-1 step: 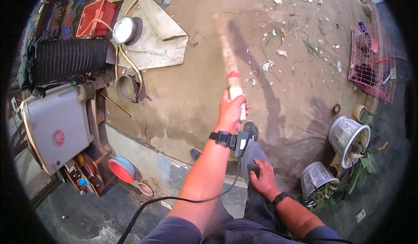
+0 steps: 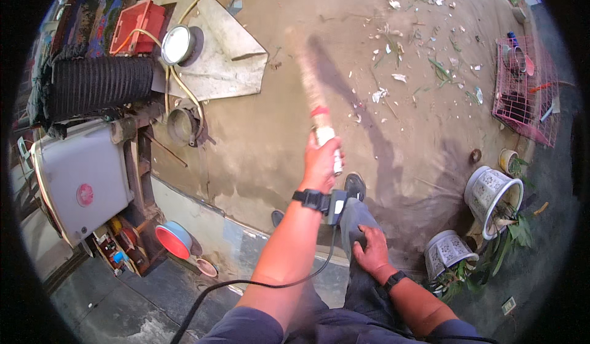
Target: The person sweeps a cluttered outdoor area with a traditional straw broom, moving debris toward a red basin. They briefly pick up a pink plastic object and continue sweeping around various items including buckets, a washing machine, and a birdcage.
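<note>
My left hand (image 2: 322,160) grips the white-wrapped handle of a long, pale, straw-like bundle (image 2: 307,77) with a red band, perhaps a broom. Its far end reaches forward over the dusty brown ground and is blurred, so I cannot tell whether it touches. Beyond it to the right, white scraps (image 2: 380,95) and green leaves (image 2: 440,69) lie scattered. My right hand (image 2: 369,252) hangs open and holds nothing, beside my trouser leg.
At left are a pale sheet (image 2: 230,61), red crate (image 2: 131,27), metal basin (image 2: 177,43), pot (image 2: 182,123), hose, white-topped table (image 2: 83,178) and red-blue basin (image 2: 172,239). At right stand a pink wire cage (image 2: 522,86) and white planters (image 2: 478,184). A step edge runs by my feet.
My left hand has shifted slightly down and to the left, and the bundle's far end has swung a little leftward. My right hand is almost unmoved.
</note>
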Tool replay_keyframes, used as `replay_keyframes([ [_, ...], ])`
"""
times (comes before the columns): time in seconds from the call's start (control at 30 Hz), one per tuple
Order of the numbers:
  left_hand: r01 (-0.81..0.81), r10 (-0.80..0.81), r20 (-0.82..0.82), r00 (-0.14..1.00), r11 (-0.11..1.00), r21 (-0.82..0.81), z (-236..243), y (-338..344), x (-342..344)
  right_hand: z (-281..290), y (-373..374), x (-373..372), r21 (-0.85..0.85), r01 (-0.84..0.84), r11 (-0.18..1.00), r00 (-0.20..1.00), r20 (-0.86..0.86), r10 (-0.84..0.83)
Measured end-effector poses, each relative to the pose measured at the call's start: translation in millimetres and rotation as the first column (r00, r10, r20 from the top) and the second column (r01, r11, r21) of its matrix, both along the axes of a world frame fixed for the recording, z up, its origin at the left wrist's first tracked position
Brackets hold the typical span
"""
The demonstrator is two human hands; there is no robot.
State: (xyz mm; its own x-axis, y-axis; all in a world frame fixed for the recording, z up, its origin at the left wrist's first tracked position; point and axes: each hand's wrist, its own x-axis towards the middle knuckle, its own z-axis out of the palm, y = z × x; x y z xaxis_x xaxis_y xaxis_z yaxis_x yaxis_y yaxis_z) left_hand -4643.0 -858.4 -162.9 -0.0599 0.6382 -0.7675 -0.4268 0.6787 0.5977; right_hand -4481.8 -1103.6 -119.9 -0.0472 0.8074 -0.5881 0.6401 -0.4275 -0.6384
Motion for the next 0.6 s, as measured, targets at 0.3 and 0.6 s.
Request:
replay_keyframes([
  [0.3,-0.120,0.117,-0.026,0.993,0.943,-0.310,-22,59,-81,-14,65,-17,-0.007,0.031,1.000,0.998,0.047,-0.030],
  [0.6,0.231,-0.228,-0.086,0.970,0.973,0.026,-14,162,-93,-19,166,-81,-0.095,0.081,0.992,0.988,0.140,-0.067],
])
